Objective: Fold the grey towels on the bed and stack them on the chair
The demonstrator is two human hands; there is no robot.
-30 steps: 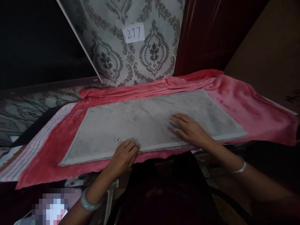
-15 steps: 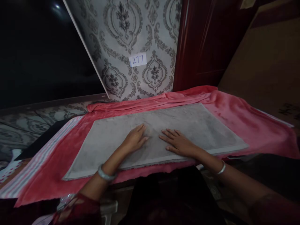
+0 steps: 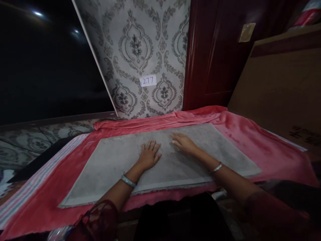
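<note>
A grey cloth (image 3: 112, 167) with a paler border lies spread over a red-pink plush blanket (image 3: 77, 174). My left hand (image 3: 148, 156) rests flat on the middle of the cloth, its fingers spread. To its right, my right hand (image 3: 184, 143) is over the cloth with fingers stretched forward, somewhat smeared by motion. Whether its palm touches the cloth I cannot tell. Neither hand holds anything. Faint creases and darker shading show in the grey fabric between and below the hands.
A large dark screen (image 3: 50, 67) stands at the back left. Behind the blanket are patterned wallpaper with a paper label (image 3: 148, 80) reading 277 and a dark red door panel (image 3: 213, 50). A cardboard box (image 3: 281, 87) stands at the right. Striped fabric (image 3: 45, 177) edges the blanket's left side.
My right hand has lifted from lying spread on the cloth and moved toward its far edge. My left hand now lies with fingers more spread. The camera view has tilted up.
</note>
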